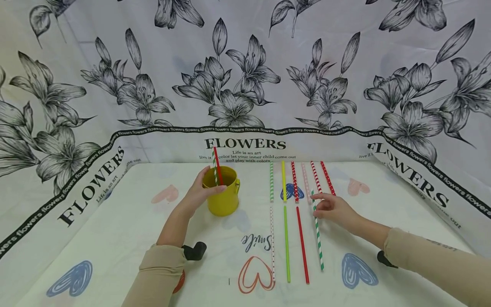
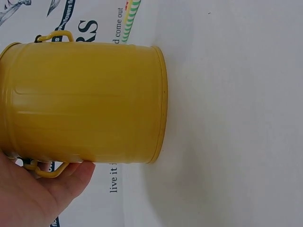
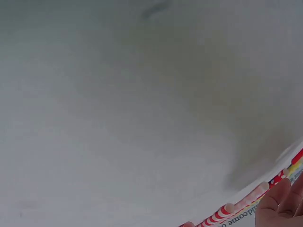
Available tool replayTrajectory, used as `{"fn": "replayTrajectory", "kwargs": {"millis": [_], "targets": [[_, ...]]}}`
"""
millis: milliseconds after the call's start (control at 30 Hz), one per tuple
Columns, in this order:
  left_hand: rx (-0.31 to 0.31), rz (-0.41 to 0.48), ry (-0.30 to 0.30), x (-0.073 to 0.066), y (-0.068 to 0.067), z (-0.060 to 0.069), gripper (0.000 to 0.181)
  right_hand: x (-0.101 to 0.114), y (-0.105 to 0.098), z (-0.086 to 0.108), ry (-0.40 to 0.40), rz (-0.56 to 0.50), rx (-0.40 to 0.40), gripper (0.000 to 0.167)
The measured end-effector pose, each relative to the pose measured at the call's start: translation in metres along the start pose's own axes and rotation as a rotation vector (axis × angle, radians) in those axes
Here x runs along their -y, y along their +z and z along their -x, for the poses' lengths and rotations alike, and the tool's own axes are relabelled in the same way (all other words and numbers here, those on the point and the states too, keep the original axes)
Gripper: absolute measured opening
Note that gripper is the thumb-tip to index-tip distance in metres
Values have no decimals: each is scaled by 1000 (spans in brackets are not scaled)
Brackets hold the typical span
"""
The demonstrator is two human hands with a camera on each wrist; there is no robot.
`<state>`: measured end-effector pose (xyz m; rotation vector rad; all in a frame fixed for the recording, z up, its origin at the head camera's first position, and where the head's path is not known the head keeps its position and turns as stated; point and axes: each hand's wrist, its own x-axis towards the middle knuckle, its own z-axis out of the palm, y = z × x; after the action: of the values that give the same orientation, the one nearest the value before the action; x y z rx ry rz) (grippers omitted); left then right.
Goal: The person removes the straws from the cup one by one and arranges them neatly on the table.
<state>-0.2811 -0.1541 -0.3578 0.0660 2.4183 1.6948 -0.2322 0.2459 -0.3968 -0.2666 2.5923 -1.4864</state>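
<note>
A yellow bucket (image 1: 222, 204) stands on the left of the cloth-covered table, my left hand (image 1: 201, 187) gripping its rim side. Inside it lean a green-and-white striped straw (image 1: 215, 170) and a red straw (image 1: 218, 168). In the left wrist view the bucket (image 2: 85, 101) fills the left half, the hand (image 2: 42, 189) below it. On the right, my right hand (image 1: 337, 213) pinches another green-and-white striped straw (image 1: 319, 243) near its upper end. Only part of that hand (image 3: 284, 205) shows in the right wrist view; the straw it holds is out of sight there.
Left of the right hand lie a plain red straw (image 1: 302, 245), a lime-green straw (image 1: 287, 245) and a thin dotted straw (image 1: 272, 243). Behind them is a row of several straws, including a yellow straw (image 1: 284, 181). A flower-printed curtain (image 1: 245, 85) hangs at the back.
</note>
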Motion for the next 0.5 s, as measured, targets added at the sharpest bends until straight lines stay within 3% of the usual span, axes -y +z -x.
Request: {"fn": "replayTrajectory", "kwargs": {"millis": [267, 500], "targets": [[0, -1, -3, 0, 0, 0, 96, -9, 10, -2, 103, 72, 39, 49], [1, -1, -10, -1, -1, 1, 96, -12, 13, 0, 112, 85, 73, 48]]}}
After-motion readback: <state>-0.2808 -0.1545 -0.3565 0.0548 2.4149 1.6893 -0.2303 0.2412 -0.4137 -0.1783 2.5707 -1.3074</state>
